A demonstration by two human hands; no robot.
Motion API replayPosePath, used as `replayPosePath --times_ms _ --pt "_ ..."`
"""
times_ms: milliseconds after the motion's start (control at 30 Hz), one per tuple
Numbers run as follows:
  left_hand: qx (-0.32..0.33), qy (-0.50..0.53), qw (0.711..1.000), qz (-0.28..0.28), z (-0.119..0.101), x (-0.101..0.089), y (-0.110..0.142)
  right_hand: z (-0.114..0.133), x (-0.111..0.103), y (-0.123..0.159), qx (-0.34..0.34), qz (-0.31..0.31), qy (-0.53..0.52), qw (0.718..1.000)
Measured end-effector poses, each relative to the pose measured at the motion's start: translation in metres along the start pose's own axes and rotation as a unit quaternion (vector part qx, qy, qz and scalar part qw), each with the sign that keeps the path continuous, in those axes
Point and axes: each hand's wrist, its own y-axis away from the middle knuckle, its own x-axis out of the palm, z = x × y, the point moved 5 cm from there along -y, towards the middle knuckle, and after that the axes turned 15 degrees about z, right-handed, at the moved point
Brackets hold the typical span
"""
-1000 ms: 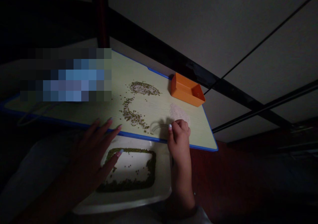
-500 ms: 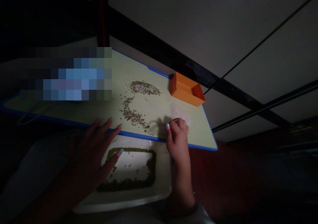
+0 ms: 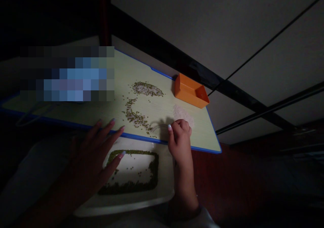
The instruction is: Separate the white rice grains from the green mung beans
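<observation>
The right hand (image 3: 180, 135), gripping a clear curved piece (image 3: 159, 125), had shifted left along the near edge of the surface (image 3: 205, 137); the left hand (image 3: 95, 153) spread open. Rice (image 3: 182, 112) lay apart rightward; two mixed bean piles (image 3: 146, 89) remained.

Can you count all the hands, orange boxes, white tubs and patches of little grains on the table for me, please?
Hands: 2 (left hand, right hand)
Orange boxes: 1 (orange box)
White tubs: 1 (white tub)
Grain patches: 3 (oval mixed patch, curved mixed patch, pale patch)
Total: 7, leaving out whatever the blurred area hides
</observation>
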Motion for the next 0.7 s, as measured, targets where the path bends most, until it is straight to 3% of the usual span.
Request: replayPosePath --times_ms 700 --pt "0.015 0.027 0.999 -0.019 -0.0023 -0.0038 0.0009 0.0072 0.0017 -0.0044 -0.013 0.021 0.000 1.000"
